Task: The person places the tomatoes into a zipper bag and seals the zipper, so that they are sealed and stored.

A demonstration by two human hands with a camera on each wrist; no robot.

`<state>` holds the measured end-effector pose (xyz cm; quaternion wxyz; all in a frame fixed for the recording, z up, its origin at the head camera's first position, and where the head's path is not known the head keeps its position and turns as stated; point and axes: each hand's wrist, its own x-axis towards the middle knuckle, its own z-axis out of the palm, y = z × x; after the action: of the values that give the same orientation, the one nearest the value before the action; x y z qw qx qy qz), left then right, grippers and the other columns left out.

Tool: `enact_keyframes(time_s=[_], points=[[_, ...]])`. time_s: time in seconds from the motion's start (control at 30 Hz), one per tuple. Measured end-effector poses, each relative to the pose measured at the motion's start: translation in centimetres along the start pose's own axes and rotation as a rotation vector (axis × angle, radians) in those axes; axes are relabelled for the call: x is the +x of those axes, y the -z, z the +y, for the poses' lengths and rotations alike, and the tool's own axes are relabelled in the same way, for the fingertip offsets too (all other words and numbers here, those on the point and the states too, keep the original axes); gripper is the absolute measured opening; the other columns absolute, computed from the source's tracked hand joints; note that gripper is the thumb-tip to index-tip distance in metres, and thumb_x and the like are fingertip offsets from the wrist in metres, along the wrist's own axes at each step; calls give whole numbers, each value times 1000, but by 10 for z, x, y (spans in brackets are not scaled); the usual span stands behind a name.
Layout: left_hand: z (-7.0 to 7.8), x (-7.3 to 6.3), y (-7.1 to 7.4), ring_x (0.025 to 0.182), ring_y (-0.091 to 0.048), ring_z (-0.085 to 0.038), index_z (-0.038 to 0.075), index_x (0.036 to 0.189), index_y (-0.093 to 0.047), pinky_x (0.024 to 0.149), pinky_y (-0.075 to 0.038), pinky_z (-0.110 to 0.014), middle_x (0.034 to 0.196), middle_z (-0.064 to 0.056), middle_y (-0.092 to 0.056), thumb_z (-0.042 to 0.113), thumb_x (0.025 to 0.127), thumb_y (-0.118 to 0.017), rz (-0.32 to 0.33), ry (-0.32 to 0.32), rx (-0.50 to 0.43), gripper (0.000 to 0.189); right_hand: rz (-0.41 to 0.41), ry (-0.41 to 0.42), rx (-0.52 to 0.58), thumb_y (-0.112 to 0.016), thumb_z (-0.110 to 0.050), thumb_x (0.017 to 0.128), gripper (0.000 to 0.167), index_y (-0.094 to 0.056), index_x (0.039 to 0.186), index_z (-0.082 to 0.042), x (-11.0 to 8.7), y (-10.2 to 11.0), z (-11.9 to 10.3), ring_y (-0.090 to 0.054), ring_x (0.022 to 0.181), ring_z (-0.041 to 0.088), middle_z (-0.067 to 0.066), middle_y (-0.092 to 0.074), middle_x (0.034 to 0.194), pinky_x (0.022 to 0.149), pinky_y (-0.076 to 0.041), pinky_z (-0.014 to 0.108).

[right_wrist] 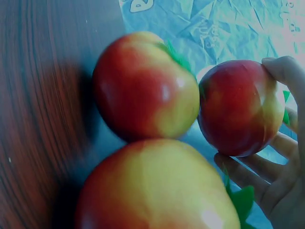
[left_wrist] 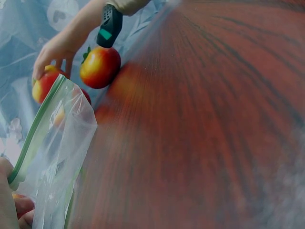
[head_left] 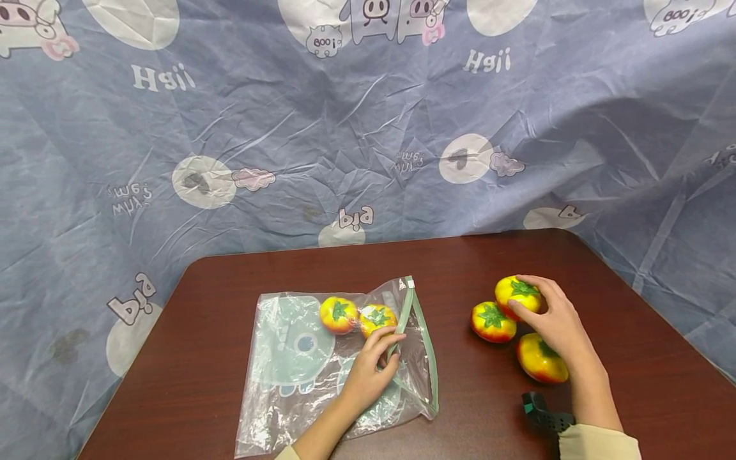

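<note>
My right hand (head_left: 560, 319) grips a yellow-red fruit (head_left: 509, 292) with a green leafy top, thumb on one side and fingers on the other. Two similar fruits lie close by: one fruit (head_left: 494, 323) to its left, another fruit (head_left: 540, 361) nearer the wrist. In the right wrist view the held fruit (right_wrist: 240, 107) sits right beside its neighbour (right_wrist: 147, 88). My left hand (head_left: 368, 374) pinches the green-edged mouth of a clear zip bag (head_left: 287, 409). Inside the bag are two more fruits, a left one (head_left: 338, 315) and a right one (head_left: 376, 317), seen through the plastic.
A dark reddish-brown table (head_left: 448, 262) carries everything. Behind it hangs a wrinkled blue printed cloth (head_left: 322, 140). A black device (head_left: 543, 415) is at my right wrist, close to the nearest loose fruit. The bag's mouth faces right, its two green strips spread apart.
</note>
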<state>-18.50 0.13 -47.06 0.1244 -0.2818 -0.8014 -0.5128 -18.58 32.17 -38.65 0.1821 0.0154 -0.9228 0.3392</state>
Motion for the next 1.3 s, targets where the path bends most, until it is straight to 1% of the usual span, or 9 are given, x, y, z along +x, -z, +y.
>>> enact_keyframes(time_s=[0.17, 0.47, 0.7, 0.8, 0.93, 1.0, 1.17, 1.23, 1.3], points=[[0, 0, 0, 65, -44, 3, 10, 116, -61, 58, -44, -15, 126, -1, -52, 3, 81, -59, 1, 6, -4, 35, 27, 16, 10, -62, -32, 84, 51, -48, 128, -13, 0, -3, -8, -39, 113, 37, 16, -42, 128, 88, -32, 59], [-1, 0, -2, 64, -44, 2, 12, 115, -61, 58, -44, -16, 125, -1, -53, 1, 81, -60, 10, 4, -1, 36, 97, 34, 16, -65, -32, 82, 51, -49, 128, -16, 1, -15, -15, -42, 110, 29, 11, -45, 128, 86, -36, 50], [0, 1, -5, 61, -46, -8, 4, 111, -63, 55, -44, -22, 122, -11, -55, -6, 77, -61, 34, 28, -11, 36, 127, 66, 36, -66, -29, 81, 51, -50, 127, -17, 2, -22, -22, -43, 110, 27, 9, -46, 127, 87, -36, 51], [-2, 1, -4, 61, -46, -8, 7, 112, -63, 56, -44, -20, 123, -7, -55, -5, 77, -61, 28, 17, -10, 36, 151, 94, 19, -67, -27, 80, 50, -51, 126, -18, 2, -26, -23, -44, 103, 17, 7, -48, 126, 83, -39, 34], [-3, 0, -3, 64, -46, -2, 12, 114, -62, 57, -45, -18, 125, -1, -53, -1, 80, -61, 10, 11, -12, 37, 158, 123, 7, -68, -26, 79, 49, -52, 125, -20, 3, -33, -25, -41, 93, 3, 4, -48, 126, 70, -36, 14], [-4, -1, -2, 64, -44, 1, 12, 115, -61, 58, -45, -17, 126, 0, -52, 1, 81, -60, 5, 5, -15, 36, 141, 131, 13, -69, -26, 79, 50, -52, 126, -20, 3, -36, -27, -43, 97, 5, 3, -48, 127, 71, -36, 6], [-3, -1, -1, 64, -43, 3, 9, 115, -61, 57, -43, -15, 125, -2, -52, 2, 81, -59, 6, -18, -4, 35, 100, 144, 29, -69, -27, 79, 51, -51, 126, -19, 2, -43, -33, -50, 104, 21, 5, -47, 128, 77, -31, -2], [-3, 0, -1, 64, -43, 3, 9, 115, -61, 57, -43, -14, 125, -2, -52, 3, 81, -58, 7, -22, 3, 34, 98, 152, 24, -69, -26, 78, 50, -52, 125, -19, 2, -45, -35, -51, 105, 23, 5, -47, 128, 78, -31, -1], [-3, 0, -1, 64, -43, 3, 9, 115, -61, 58, -43, -14, 125, -3, -52, 3, 81, -58, 7, -23, 7, 34, 98, 158, 10, -69, -26, 78, 51, -52, 125, -19, 1, -47, -38, -51, 106, 23, 4, -47, 128, 80, -36, 5]])
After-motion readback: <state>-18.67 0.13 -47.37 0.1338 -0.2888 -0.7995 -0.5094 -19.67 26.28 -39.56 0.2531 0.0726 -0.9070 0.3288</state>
